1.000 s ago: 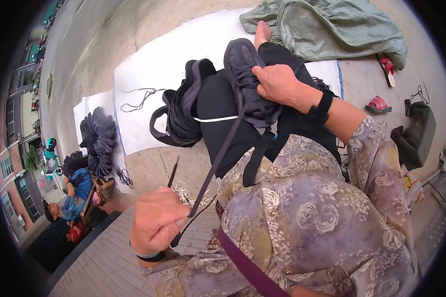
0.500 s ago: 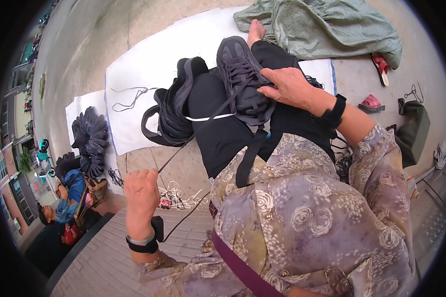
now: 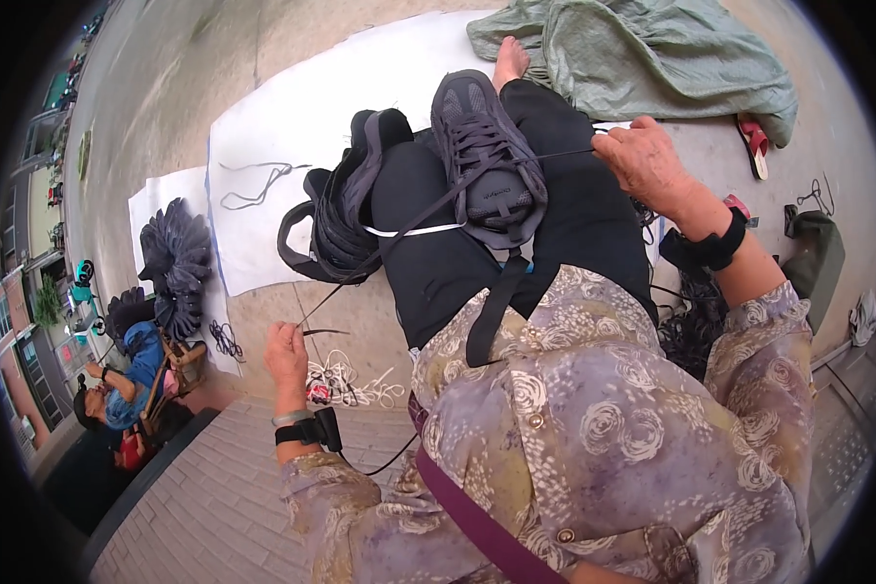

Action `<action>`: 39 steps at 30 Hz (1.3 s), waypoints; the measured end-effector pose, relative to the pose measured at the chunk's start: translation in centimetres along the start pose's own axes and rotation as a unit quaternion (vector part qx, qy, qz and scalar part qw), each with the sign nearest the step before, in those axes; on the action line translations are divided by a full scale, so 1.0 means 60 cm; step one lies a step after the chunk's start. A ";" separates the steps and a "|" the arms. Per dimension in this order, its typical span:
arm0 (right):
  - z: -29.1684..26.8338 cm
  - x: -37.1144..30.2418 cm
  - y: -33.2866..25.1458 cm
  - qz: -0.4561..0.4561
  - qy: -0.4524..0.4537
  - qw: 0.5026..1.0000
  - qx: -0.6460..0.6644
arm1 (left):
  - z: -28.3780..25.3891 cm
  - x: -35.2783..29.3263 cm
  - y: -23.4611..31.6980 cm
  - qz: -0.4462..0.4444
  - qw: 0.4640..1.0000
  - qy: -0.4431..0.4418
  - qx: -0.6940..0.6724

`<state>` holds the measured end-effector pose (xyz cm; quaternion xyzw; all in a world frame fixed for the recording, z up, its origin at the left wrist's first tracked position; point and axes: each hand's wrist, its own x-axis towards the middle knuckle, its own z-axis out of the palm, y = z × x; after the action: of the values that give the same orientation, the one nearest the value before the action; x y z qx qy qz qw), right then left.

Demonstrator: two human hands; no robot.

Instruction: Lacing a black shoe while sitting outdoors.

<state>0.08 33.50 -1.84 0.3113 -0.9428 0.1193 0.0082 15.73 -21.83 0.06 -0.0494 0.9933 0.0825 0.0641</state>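
A dark grey lace-up shoe upper (image 3: 479, 146) lies on my lap between my thighs, its tongue toward me and its lacing crossed up the front. One end of the dark shoelace (image 3: 566, 153) runs out to the right into my right hand (image 3: 642, 167), which is closed on it. The other end stretches down to the left, past my thigh, to my left hand (image 3: 286, 352), closed on it with a short tip sticking out. A white band (image 3: 414, 232) crosses my left thigh. Against that thigh leans a stack of dark shoe uppers (image 3: 346, 209).
A white sheet (image 3: 273, 127) covers the ground, with a loose grey lace (image 3: 255, 190) on it. A fanned pile of dark uppers (image 3: 175, 263) sits left; white cords (image 3: 355, 380) lie nearer. Green cloth (image 3: 642, 58), red slippers (image 3: 752, 146) and dark laces (image 3: 693, 316) are right. Another person (image 3: 131, 380) sits far left.
My right hand has moved from the shoe out to the right, drawing a lace end taut. My left hand has shifted slightly, still holding the other end.
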 end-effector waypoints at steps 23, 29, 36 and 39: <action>0.000 -0.172 0.162 0.540 -0.063 0.713 0.443 | -0.012 0.094 0.144 -0.249 0.787 -0.360 -0.436; 0.052 -0.002 -0.068 0.391 -0.162 0.562 0.711 | 0.043 0.177 0.345 -0.166 0.681 -0.403 -0.589; 0.087 0.126 -0.080 0.377 -0.081 0.622 0.682 | 0.083 0.264 0.416 -0.192 0.751 -0.337 -0.535; 0.097 0.127 -0.081 0.385 -0.017 0.619 0.684 | 0.084 0.270 0.423 -0.189 0.744 -0.271 -0.581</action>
<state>-2.87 23.91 -5.71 -0.1630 -0.6220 0.7168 -0.2696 -2.40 2.52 -3.07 -0.2392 0.6644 0.6397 0.3034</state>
